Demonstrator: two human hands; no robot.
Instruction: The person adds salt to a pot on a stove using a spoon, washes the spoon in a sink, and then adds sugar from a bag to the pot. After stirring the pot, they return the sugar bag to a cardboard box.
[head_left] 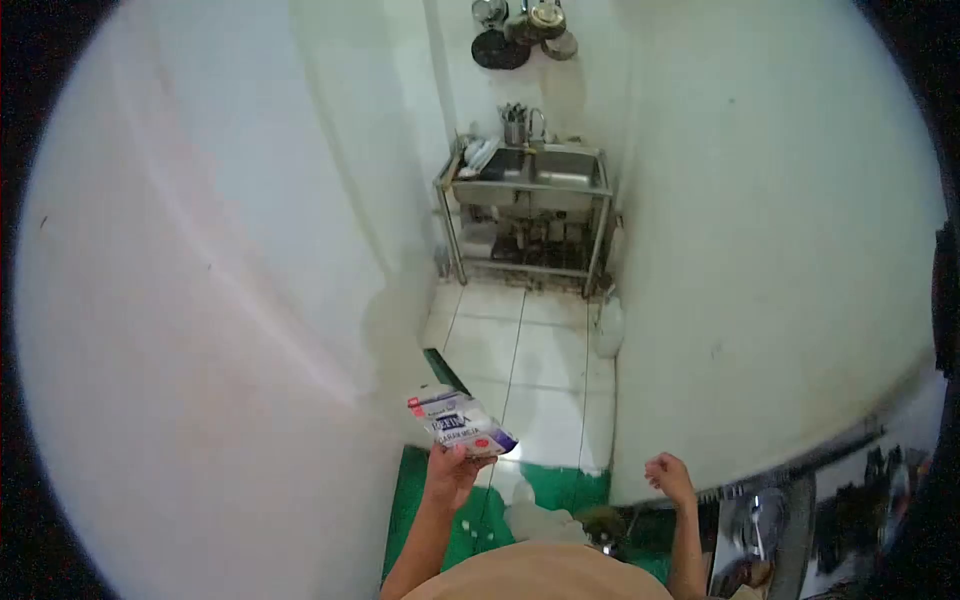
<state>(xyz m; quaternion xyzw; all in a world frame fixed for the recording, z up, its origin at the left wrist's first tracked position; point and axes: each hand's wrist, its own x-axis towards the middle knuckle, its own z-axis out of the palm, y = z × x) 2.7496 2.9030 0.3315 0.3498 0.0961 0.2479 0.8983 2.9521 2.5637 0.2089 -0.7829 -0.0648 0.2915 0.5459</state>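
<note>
A white and purple printed packet (462, 425) with a red mark at its upper left corner is held in my left hand (455, 477), gripped by its lower edge with the thumb in front. My right hand (669, 477) is raised at the right, away from the packet, its fingers curled in. No object shows in it. The curled fingers are small in view.
A steel double sink (565, 168) on a metal frame stands at the far end, with pans (500, 50) hanging above. White walls flank a tiled floor (485, 345). A white jug (608, 325) stands by the right wall. A stove (755, 530) is at the lower right.
</note>
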